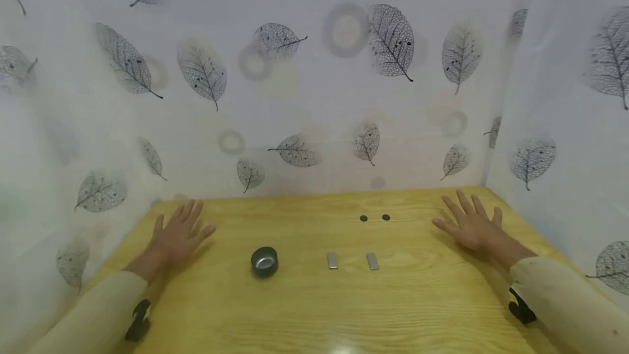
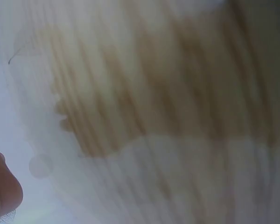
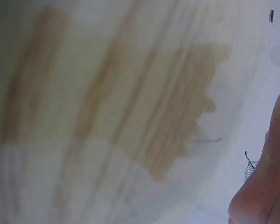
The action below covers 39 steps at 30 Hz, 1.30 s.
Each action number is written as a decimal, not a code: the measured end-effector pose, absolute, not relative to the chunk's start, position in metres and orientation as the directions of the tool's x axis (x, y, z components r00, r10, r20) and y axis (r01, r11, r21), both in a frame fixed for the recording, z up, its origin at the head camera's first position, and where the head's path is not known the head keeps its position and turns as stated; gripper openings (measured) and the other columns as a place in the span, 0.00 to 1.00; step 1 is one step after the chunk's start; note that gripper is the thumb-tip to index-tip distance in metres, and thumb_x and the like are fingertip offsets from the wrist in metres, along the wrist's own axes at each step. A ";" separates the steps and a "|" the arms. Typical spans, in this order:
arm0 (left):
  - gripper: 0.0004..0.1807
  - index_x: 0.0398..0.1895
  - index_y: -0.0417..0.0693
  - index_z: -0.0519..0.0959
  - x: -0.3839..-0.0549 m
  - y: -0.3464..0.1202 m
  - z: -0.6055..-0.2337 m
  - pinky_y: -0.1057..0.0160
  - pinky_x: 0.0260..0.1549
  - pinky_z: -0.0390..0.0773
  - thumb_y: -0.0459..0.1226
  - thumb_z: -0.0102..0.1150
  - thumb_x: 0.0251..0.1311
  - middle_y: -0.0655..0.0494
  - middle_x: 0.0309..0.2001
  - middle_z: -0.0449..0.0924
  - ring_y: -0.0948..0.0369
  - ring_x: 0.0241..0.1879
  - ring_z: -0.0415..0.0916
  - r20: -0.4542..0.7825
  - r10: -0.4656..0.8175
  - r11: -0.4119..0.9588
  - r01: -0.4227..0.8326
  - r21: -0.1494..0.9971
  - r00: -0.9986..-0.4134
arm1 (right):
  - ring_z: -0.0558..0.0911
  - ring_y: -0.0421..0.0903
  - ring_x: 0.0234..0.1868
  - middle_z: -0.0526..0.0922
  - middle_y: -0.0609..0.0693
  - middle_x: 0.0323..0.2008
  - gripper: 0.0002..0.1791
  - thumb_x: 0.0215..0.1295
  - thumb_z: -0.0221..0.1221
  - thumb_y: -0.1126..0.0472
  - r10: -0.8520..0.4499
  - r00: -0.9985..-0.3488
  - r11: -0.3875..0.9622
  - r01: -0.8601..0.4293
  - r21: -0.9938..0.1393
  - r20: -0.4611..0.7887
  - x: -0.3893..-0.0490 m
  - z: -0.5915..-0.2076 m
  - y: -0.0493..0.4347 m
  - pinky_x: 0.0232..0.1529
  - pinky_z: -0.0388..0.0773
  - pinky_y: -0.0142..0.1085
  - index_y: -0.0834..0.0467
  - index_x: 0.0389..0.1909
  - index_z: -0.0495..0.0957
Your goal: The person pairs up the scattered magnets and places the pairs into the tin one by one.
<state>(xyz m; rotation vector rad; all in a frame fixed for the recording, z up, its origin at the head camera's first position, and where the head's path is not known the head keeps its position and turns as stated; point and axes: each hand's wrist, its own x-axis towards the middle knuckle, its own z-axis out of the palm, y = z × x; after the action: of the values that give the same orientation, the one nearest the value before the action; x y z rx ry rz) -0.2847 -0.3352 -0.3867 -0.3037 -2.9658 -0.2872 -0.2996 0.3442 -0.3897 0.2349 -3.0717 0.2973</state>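
Observation:
My left hand (image 1: pixel 175 236) is spread over the left side of the wooden table, fingers apart and holding nothing. On the right side, my right hand (image 1: pixel 470 227) lies the same way, also holding nothing. A small dark metal bowl (image 1: pixel 264 270) stands upright, nearer my left hand. Right of the bowl are two small silver rectangular pieces, a left one (image 1: pixel 332 260) and a right one (image 1: pixel 372 261). Behind these lie two small dark round discs, a left one (image 1: pixel 363 218) and a right one (image 1: pixel 386 217), nearer my right hand. Both wrist views show only part of each hand.
The yellow wood-grain table (image 1: pixel 295 310) runs back to a white curtain (image 1: pixel 314 102) printed with grey leaves, which also encloses both sides. Light sleeves cover both forearms, with a dark device (image 1: pixel 138 321) under the left one and another dark device (image 1: pixel 522 307) under the right.

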 end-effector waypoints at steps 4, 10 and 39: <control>0.48 0.80 0.42 0.41 -0.286 -0.334 -0.386 0.26 0.64 0.27 0.65 0.36 0.72 0.36 0.79 0.37 0.33 0.76 0.39 0.165 0.191 0.960 0.220 0.176 -0.968 | 0.37 0.77 0.74 0.29 0.65 0.78 0.49 0.70 0.38 0.26 -0.141 -0.989 0.972 -0.148 -0.184 0.053 -0.300 -0.388 0.344 0.56 0.27 0.81 0.52 0.81 0.39; 0.48 0.80 0.41 0.43 -0.289 -0.331 -0.386 0.25 0.64 0.28 0.65 0.36 0.71 0.35 0.79 0.38 0.33 0.76 0.40 0.166 0.192 0.959 0.221 0.178 -0.967 | 0.37 0.77 0.74 0.28 0.64 0.78 0.49 0.70 0.38 0.26 -0.147 -0.988 0.971 -0.153 -0.182 0.050 -0.303 -0.391 0.344 0.57 0.26 0.80 0.51 0.81 0.38; 0.46 0.79 0.40 0.47 -0.289 -0.314 -0.385 0.24 0.64 0.30 0.64 0.37 0.72 0.34 0.78 0.41 0.34 0.76 0.41 0.166 0.219 0.951 0.249 0.185 -0.961 | 0.38 0.77 0.74 0.29 0.65 0.79 0.49 0.70 0.39 0.26 -0.163 -0.985 0.967 -0.170 -0.190 0.048 -0.303 -0.389 0.335 0.56 0.28 0.81 0.51 0.81 0.39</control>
<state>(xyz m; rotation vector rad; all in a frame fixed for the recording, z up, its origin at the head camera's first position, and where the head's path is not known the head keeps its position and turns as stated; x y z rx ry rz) -0.2885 -0.3139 -0.3848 -0.3567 -2.9602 -0.3087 -0.3027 0.3355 -0.3889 0.2610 -3.0836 0.3016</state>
